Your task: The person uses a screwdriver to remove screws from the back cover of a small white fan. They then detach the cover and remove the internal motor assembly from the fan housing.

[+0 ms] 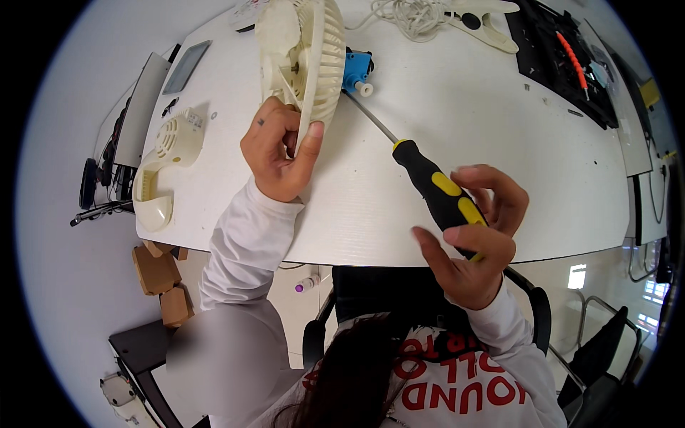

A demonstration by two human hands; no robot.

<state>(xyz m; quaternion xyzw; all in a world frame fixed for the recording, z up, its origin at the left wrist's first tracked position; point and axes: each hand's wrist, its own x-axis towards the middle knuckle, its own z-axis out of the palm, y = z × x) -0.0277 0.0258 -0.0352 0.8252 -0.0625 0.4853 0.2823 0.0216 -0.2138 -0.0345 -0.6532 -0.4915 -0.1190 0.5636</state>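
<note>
My left hand [280, 151] grips the lower rim of a cream fan head [328, 64], which stands tipped on edge above the table with its ribbed grille facing right. Behind the grille shows a blue motor housing [357, 68] with a small white knob. In my right hand [479, 232] is a screwdriver [433, 182] with a black and yellow handle. My fingers hold it loosely, with the thumb and a finger partly lifted off the handle. The shaft slants up and left to the blue housing, where its tip is hidden.
A curved cream fan casing [171, 153] lies at the table's left, below a grey flat tablet-like device [187, 68]. Coiled white cable [414, 18] and a cream stand piece [489, 28] lie at the back. A black tool case [553, 50] with an orange-red tool [569, 55] sits far right.
</note>
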